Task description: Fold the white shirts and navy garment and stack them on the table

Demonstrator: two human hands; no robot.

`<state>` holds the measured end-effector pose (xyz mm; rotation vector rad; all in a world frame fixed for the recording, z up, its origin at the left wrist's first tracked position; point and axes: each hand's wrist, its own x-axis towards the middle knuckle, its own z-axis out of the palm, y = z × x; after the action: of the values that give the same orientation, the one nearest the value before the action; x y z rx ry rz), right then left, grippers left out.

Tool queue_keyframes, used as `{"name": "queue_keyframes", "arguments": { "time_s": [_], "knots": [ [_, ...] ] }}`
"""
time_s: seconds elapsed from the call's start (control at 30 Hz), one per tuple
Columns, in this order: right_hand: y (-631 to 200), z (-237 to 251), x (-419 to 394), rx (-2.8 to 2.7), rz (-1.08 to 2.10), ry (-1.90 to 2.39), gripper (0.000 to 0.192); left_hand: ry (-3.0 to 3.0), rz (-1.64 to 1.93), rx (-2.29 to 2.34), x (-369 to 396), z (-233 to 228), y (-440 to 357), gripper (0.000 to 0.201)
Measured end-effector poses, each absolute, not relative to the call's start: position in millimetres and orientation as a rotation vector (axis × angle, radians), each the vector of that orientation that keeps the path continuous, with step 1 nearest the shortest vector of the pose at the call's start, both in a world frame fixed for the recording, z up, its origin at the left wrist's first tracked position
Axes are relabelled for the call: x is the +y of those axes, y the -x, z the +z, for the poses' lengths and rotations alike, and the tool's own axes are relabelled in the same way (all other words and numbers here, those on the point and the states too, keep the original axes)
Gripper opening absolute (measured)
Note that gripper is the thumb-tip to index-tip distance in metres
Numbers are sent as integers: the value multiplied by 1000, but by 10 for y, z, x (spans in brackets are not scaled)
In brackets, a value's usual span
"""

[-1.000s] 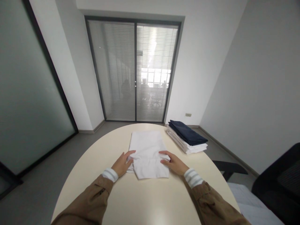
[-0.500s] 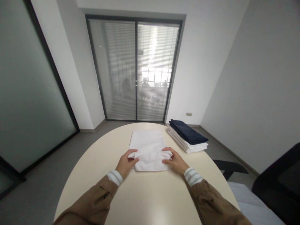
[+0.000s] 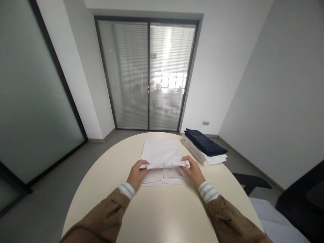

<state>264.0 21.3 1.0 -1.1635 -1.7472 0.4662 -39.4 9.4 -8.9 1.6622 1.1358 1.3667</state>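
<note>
Both hands forward, palms down: left hand and right hand fingers pinched closed.

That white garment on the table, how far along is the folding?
Done: a stack of folded clothes sits at the table's far right. In hand: left hand and right hand each pinch the white garment, near end lifted over. Left: laying that fold flat.

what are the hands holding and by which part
Both hold the white garment by its folded near edge: the left hand at its left end, the right hand at its right end.
</note>
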Motion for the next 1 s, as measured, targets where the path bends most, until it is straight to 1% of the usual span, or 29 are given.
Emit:
{"name": "queue_keyframes", "arguments": {
  "time_s": [0.07,0.2,0.3,0.37,0.53,0.63,0.7,0.8,1.0],
  "knots": [
    [-2661,4,188,-1870,320,1175,12,-1861,1337,1183,93,-135,428,16],
    [-2687,5,140,-2032,-8,1228,25,-2106,1240,1279,48,-141,464,19],
    [-2665,39,102,-2159,-139,1183,31,-2308,1229,1425,3,-86,473,22],
    [-2641,63,83,-2231,-167,1134,33,-2468,1183,1512,-17,-53,477,22],
    [-2626,99,72,-2364,-4,1067,40,-2718,899,1476,-41,-26,461,28],
    [-2654,111,78,-2427,122,1032,43,-2767,771,1463,-56,1,435,22],
    [-2670,111,79,-2437,172,1021,40,-2812,666,1424,-61,19,419,19],
    [-2672,108,68,-2417,220,1029,33,-2860,543,1373,-54,8,405,19],
    [-2644,137,20,-2419,331,994,27,-2873,542,1269,-29,-114,444,27]
  ]
}}
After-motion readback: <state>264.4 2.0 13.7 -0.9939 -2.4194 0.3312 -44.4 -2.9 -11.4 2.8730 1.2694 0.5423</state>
